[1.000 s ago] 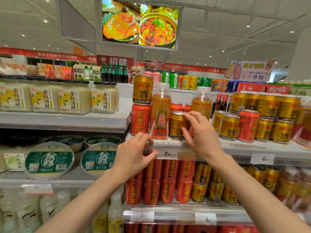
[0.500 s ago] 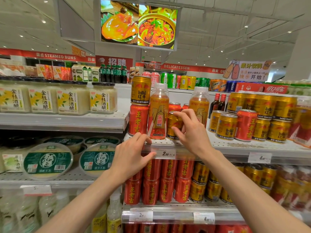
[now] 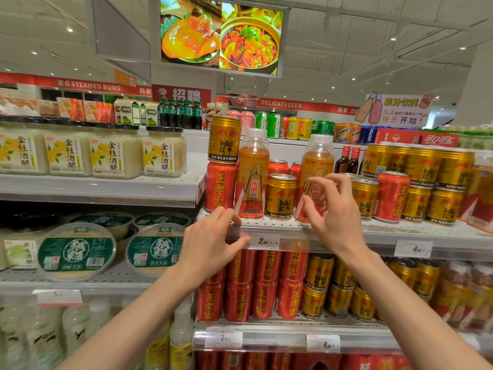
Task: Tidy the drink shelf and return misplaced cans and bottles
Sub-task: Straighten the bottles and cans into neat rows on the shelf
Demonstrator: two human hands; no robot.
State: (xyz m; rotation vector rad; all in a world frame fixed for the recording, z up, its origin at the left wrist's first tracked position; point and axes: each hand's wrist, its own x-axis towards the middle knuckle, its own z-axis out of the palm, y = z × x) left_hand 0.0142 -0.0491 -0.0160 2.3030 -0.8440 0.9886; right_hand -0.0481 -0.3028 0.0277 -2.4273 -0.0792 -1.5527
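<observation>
On the drink shelf (image 3: 400,232) a gold Red Bull can (image 3: 280,196) stands free between two orange bottles, the left bottle (image 3: 252,177) and the right bottle (image 3: 314,166). My right hand (image 3: 333,209) hovers just right of that can, in front of the right bottle, fingers apart and holding nothing. My left hand (image 3: 210,241) rests on the shelf's front edge below a red can (image 3: 220,186), which carries another gold can (image 3: 224,138) on top. Further right a red can (image 3: 392,196) stands among gold cans.
Jars of rice wine (image 3: 114,153) fill the upper left shelf, round tubs (image 3: 76,251) the shelf below. Red and gold cans (image 3: 266,284) pack the lower drink shelf. Price tags (image 3: 266,241) line the shelf edges. A food screen (image 3: 221,36) hangs overhead.
My right hand has let go of the gold Red Bull can, which now stands on the shelf, and drawn back to the right with fingers spread. My left hand stayed on the shelf edge.
</observation>
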